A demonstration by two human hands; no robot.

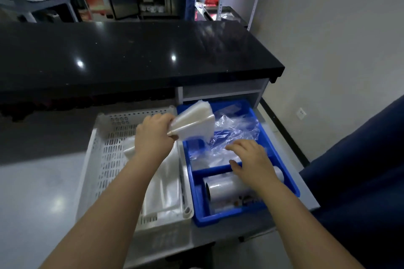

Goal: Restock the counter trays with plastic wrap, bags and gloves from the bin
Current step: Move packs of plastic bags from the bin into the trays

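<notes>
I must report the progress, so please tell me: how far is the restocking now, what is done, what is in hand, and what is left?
Looks done: a plastic wrap roll lies in the blue tray's near compartment, and loose clear plastic fills the far one. In hand: the left hand holds a folded stack of bags over the far compartment; the right hand rests open on the plastic there. Left: flat plastic packs remain in the white bin.

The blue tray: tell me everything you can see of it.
The blue tray is glossy plastic, rectangular, with raised walls and a cross divider making two compartments. The far one holds crumpled clear plastic bags; the near one holds a roll of plastic wrap on its side. It sits right of the white perforated bin. The right hand reaches over the divider.
</notes>
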